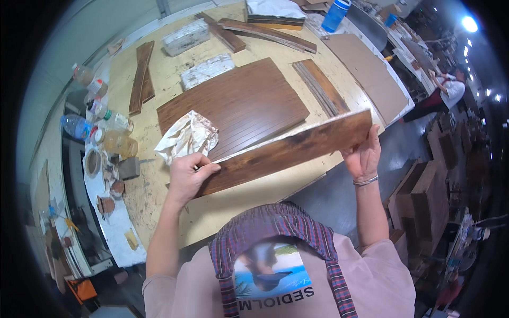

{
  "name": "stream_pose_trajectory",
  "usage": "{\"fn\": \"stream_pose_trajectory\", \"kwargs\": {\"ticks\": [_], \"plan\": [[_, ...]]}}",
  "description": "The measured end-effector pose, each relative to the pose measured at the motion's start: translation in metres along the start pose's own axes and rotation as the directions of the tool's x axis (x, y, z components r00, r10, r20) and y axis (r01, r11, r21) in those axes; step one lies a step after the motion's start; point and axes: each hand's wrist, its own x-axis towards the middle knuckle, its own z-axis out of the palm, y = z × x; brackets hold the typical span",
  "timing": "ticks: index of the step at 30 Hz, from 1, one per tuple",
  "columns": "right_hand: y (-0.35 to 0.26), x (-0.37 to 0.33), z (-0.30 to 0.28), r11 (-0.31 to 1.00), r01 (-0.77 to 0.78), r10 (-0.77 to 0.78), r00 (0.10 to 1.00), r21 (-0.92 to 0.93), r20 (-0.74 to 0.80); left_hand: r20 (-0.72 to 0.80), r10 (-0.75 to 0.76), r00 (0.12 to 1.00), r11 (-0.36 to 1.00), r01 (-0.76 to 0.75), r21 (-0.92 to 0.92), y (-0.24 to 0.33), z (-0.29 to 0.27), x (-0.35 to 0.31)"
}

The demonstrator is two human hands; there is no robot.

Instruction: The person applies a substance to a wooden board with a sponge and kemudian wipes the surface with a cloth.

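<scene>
A long brown-stained wooden board (289,151) with a pale top edge is held up in front of me, its right end higher than its left. My left hand (190,175) grips the left end, thumb over the face. At the other end my right hand (363,153) supports the board, with the thumb up along its end. Behind it a large dark-brown wooden panel (249,100) with grooved lines lies flat on the table. A crumpled whitish cloth (188,137) rests on the panel's left part, close behind my left hand.
Two white stained blocks (208,70) and several brown wood strips (270,36) lie across the yellowish table (143,196). Plastic bottles (117,142) and small pots line the left edge. A blue bottle (335,17) stands far right, beyond a cardboard sheet (366,74). A person (448,90) stands at right.
</scene>
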Motion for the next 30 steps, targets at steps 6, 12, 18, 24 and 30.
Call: {"fn": "stream_pose_trajectory", "kwargs": {"ticks": [6,12,18,24,30], "plan": [[0.105,-0.017,0.074,0.957,-0.059,0.151,0.938,-0.285,0.312,-0.216,-0.240,0.947,0.915,0.146,-0.376,0.014,0.051,-0.016],[0.153,-0.025,0.113,0.946,0.052,0.022,0.975,-0.320,0.223,-0.176,-0.190,0.966,0.829,0.062,-0.556,0.002,0.072,-0.046],[0.133,0.012,0.082,0.728,0.335,-0.119,0.921,-0.598,0.371,-0.833,-0.310,0.458,0.939,0.287,-0.192,-0.116,-0.053,-0.152],[0.134,-0.006,0.105,0.523,0.236,0.201,0.899,-0.819,0.388,-0.937,-0.202,0.283,0.440,0.882,0.172,-0.189,-0.132,-0.289],[0.158,-0.017,0.109,0.493,0.162,0.317,0.882,-0.855,0.350,-0.871,-0.403,0.280,0.323,0.934,0.151,-0.219,-0.140,-0.303]]}}
